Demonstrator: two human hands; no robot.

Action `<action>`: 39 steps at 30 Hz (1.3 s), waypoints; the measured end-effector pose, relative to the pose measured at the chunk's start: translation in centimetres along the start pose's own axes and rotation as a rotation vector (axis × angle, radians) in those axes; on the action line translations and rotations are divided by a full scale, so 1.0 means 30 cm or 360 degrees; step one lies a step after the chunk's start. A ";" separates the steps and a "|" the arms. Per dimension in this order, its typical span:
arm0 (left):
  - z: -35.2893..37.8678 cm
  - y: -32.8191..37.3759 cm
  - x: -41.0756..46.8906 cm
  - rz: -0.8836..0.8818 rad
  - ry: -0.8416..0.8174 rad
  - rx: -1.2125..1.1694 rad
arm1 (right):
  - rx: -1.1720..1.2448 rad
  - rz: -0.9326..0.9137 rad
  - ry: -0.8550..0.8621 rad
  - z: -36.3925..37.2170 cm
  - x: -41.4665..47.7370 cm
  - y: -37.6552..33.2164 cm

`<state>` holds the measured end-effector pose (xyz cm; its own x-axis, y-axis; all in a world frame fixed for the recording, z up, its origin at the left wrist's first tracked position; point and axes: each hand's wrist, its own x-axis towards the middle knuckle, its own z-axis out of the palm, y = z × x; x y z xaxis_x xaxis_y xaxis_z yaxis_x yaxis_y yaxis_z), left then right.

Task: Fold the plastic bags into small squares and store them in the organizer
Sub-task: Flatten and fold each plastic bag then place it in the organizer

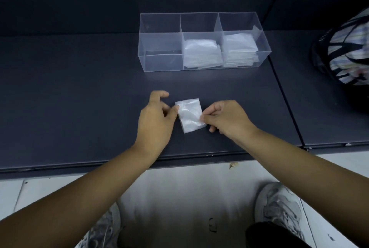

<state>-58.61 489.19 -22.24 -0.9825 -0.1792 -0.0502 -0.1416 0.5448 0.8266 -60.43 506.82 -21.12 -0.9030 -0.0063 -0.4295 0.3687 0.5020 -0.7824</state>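
A white plastic bag [190, 115], folded into a small rectangle, lies on the dark shelf [79, 92] between my hands. My left hand [155, 120] touches its upper left corner with the thumb, the other fingers spread apart. My right hand [225, 118] pinches the bag's right edge between thumb and forefinger. Behind them stands the clear three-compartment organizer [159, 62]. Its middle compartment holds a stack of folded bags [201, 53], its right compartment another stack [239, 50], and its left compartment holds nothing.
A mesh basket with striped fabric [347, 52] sits at the right edge on a neighbouring shelf panel. The shelf's front edge runs just below my wrists. My two grey shoes [279, 203] stand on the tiled floor beneath.
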 end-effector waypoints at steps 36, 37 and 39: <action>0.073 -0.053 -0.080 0.0221 -0.0442 0.0805 | -0.0349 -0.0384 0.0121 0.070 -0.016 -0.014; 0.055 -0.044 -0.068 0.0150 -0.0493 0.0653 | -0.0240 -0.0376 0.0044 0.054 -0.019 -0.020; -0.005 -0.013 -0.027 -0.0025 -0.0592 0.0277 | -0.0114 -0.0453 -0.0103 0.012 -0.034 -0.040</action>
<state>-57.76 489.00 -22.44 -0.9523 0.1023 -0.2876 -0.1440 0.6804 0.7186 -59.88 505.91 -19.92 -0.9510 -0.2097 -0.2272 0.0841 0.5316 -0.8428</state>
